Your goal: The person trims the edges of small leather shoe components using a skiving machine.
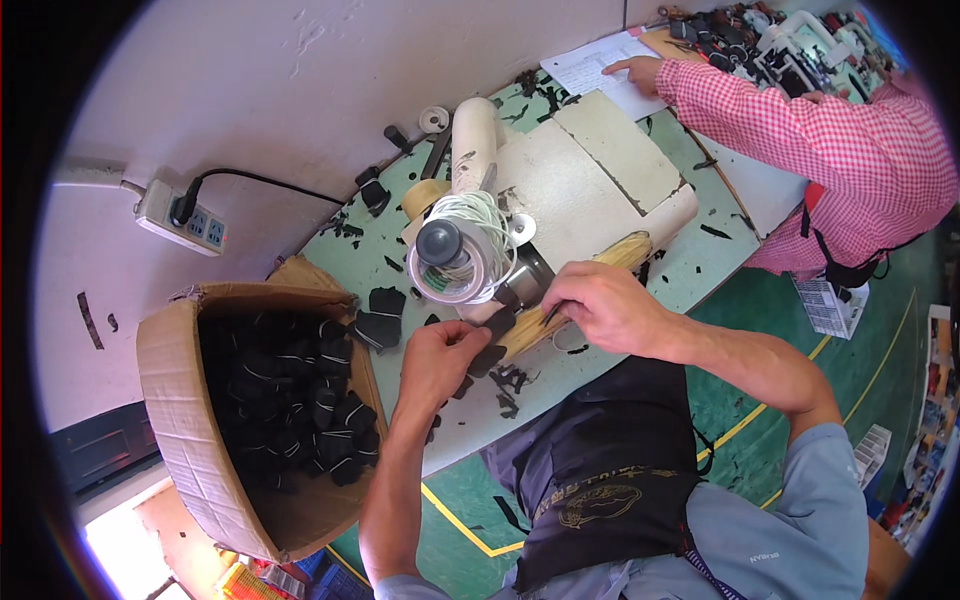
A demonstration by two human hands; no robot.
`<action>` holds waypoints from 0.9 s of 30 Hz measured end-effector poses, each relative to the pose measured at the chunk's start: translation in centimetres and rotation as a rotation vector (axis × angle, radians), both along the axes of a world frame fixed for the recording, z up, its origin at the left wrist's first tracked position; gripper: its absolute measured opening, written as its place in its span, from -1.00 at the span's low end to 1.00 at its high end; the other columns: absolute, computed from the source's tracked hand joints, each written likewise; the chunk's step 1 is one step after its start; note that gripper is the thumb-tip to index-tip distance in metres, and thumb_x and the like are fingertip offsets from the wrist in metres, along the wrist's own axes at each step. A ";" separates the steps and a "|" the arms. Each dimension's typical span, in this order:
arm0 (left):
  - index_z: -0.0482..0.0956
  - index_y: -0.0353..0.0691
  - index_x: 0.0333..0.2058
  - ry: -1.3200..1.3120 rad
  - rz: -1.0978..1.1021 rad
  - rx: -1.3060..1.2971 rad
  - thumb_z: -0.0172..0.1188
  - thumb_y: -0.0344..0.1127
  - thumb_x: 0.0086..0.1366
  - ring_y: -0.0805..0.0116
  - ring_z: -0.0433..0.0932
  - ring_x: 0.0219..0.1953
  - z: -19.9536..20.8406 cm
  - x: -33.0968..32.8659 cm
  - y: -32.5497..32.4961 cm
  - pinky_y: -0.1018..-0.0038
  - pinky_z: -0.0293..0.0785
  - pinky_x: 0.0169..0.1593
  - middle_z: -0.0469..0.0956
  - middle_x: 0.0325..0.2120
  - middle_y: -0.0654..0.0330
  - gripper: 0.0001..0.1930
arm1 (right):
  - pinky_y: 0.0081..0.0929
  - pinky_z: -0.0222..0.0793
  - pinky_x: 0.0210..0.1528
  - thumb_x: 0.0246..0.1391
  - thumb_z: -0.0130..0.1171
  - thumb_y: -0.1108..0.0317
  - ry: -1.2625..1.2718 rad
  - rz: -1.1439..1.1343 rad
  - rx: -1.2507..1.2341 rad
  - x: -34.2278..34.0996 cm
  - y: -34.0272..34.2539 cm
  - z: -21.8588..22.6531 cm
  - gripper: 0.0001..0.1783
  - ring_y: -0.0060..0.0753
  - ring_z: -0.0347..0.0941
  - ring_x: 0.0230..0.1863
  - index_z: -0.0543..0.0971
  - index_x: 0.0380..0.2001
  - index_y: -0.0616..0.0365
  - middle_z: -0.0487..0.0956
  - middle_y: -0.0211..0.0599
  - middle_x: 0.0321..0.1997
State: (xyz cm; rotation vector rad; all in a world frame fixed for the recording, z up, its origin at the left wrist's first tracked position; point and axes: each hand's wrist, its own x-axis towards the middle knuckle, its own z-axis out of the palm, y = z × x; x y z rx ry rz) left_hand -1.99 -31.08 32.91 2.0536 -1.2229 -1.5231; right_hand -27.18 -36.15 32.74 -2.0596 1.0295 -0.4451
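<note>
My left hand (440, 362) is closed in a pinch on a black piece of material (498, 325), held at the front of a white table machine (565, 170). Fingers of my right hand (612, 308) are pinched on a thin dark strip (550, 314), just right of the machine's metal head (527, 287). Another black piece (488, 360) shows below my left fingertips. A yellowish padded bar (535, 336) runs along the machine's front edge, between and behind my hands. Coiled white cord (480, 235) sits on the machine, partly behind a round dark knob (438, 242).
An open cardboard box (180, 400) full of black bundles stands left of the pale green table (450, 440). Black scraps (510, 385) litter the tabletop. A power strip (182, 217) hangs on the wall. At the right, a person in a checked sleeve (760, 115) points at papers (600, 75).
</note>
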 end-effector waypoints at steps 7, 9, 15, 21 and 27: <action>0.73 -0.30 -0.29 -0.106 -0.076 -0.142 0.31 -0.15 0.21 0.56 0.51 -0.53 0.0 -0.5 -1.2 0.45 0.40 -0.42 0.64 -0.57 0.19 -0.71 | -0.26 0.45 -0.08 0.01 0.17 0.59 -0.057 -0.010 0.047 1.5 -0.7 0.3 -0.82 -0.08 0.52 -0.13 0.60 -0.27 0.21 0.51 -0.19 -0.16; 0.73 -0.30 -0.28 -0.159 -0.107 -0.195 0.31 -0.14 0.21 0.54 0.52 -0.51 -0.1 -1.7 -1.2 0.43 0.42 -0.40 0.65 -0.56 0.16 -0.70 | -0.27 0.45 -0.08 0.01 0.16 0.60 -0.050 -0.032 0.008 2.6 -1.0 0.2 -0.82 -0.08 0.52 -0.13 0.60 -0.27 0.20 0.51 -0.18 -0.17; 0.67 -0.25 -0.06 0.219 0.087 -0.018 0.27 -0.20 0.31 0.59 0.50 -0.52 0.4 -1.0 0.1 0.59 0.40 -0.44 0.64 -0.46 0.27 -0.69 | -0.21 0.43 -0.11 -0.01 0.16 0.61 -0.019 -0.092 -0.129 1.2 -1.1 0.2 -0.77 -0.03 0.50 -0.15 0.58 -0.23 0.20 0.52 -0.15 -0.22; 0.68 -0.29 -0.21 0.096 0.174 -0.032 0.30 -0.22 0.28 0.64 0.45 -0.54 -0.2 -1.1 1.4 0.65 0.35 -0.46 0.59 -0.54 0.33 -0.75 | -0.23 0.42 -0.09 0.00 0.18 0.61 -0.068 -0.147 0.102 -0.5 -0.7 0.6 -0.75 -0.06 0.50 -0.16 0.59 -0.20 0.17 0.53 -0.17 -0.24; 0.70 -0.33 -0.27 -0.030 0.152 -0.057 0.32 -0.16 0.25 0.62 0.44 -0.56 -0.4 -1.5 0.8 0.54 0.39 -0.41 0.61 -0.57 0.31 -0.71 | -0.25 0.41 -0.03 0.00 0.22 0.57 -0.009 -0.011 0.109 0.6 -0.7 0.3 -0.78 -0.06 0.50 -0.12 0.62 -0.23 0.15 0.53 -0.17 -0.22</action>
